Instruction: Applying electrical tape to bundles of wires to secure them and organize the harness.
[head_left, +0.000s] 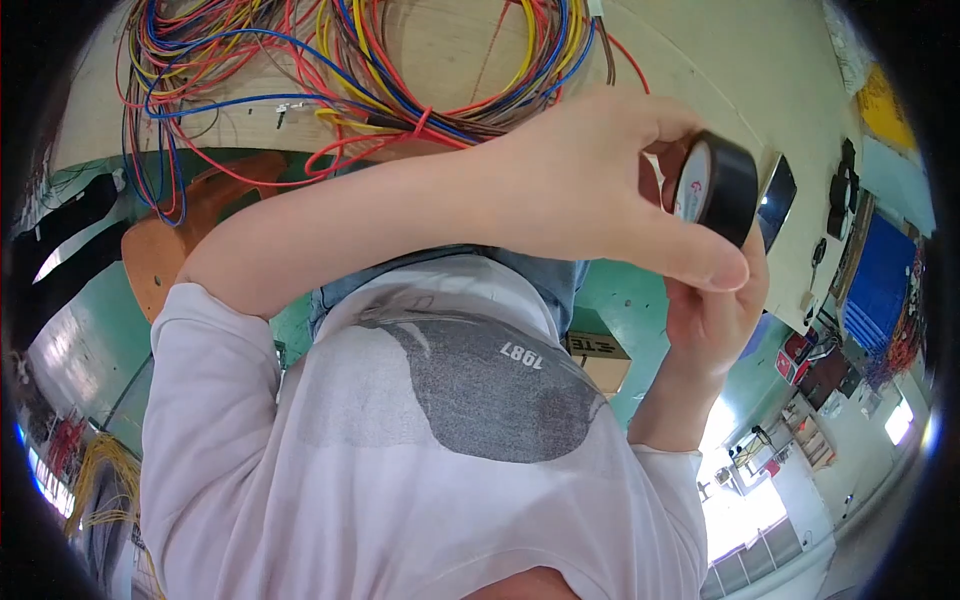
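A roll of black tape with a white printed core label is held up at the right, above the table's near edge. My left hand reaches across my body and is closed around the roll, its thumb along the lower side. My right hand is just below and behind the roll, fingers curled up against it. The roll and my left thumb hide part of those fingers. Left of the hands, a coiled bundle of coloured wires lies on the table, bound with a red tie.
The pale table carries a phone-like dark device and more black rolls to the right. A small metal part lies beside the wires. An orange stool, a cardboard box and blue crates stand around.
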